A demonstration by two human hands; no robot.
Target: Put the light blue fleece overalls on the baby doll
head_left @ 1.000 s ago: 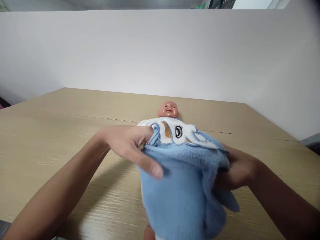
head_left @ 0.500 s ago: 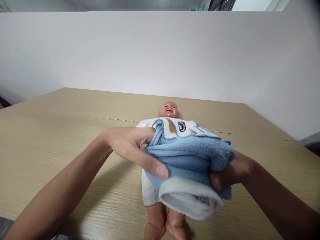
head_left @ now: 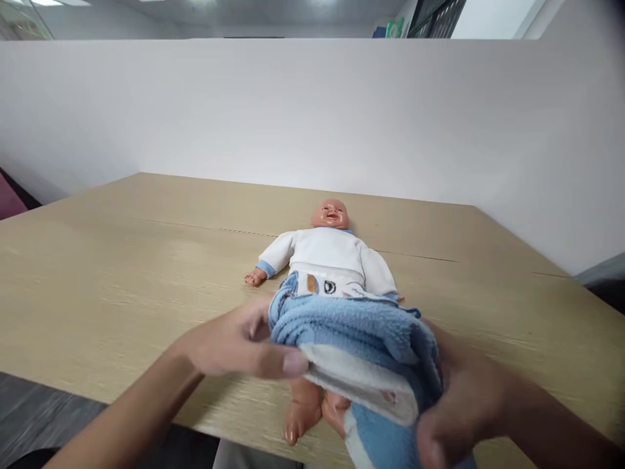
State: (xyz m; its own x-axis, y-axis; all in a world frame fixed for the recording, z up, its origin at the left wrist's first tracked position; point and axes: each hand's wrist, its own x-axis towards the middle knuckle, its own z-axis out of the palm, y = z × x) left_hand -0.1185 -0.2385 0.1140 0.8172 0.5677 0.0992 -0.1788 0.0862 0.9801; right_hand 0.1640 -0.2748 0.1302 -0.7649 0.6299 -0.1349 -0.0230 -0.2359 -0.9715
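Observation:
A baby doll (head_left: 328,251) in a white top lies on its back on the wooden table (head_left: 122,260), head away from me. A light blue fleece garment (head_left: 361,332) with a white lining and a cartoon eye print is bunched over the doll's hips and legs. My left hand (head_left: 234,345) pinches the garment's left edge, thumb on top. On the garment's right side my right hand (head_left: 463,397) is closed. The doll's bare feet (head_left: 305,417) stick out below the fleece near the table's front edge.
A white partition wall (head_left: 312,111) stands behind the table. The front edge of the table runs just under the doll's feet, with dark floor (head_left: 43,410) showing at the lower left. A pink seat corner (head_left: 10,198) shows at the far left.
Both hands have drawn the blue garment down toward me, from the doll's chest to its hips. The white top and the doll's arms are now uncovered. The view has tilted slightly.

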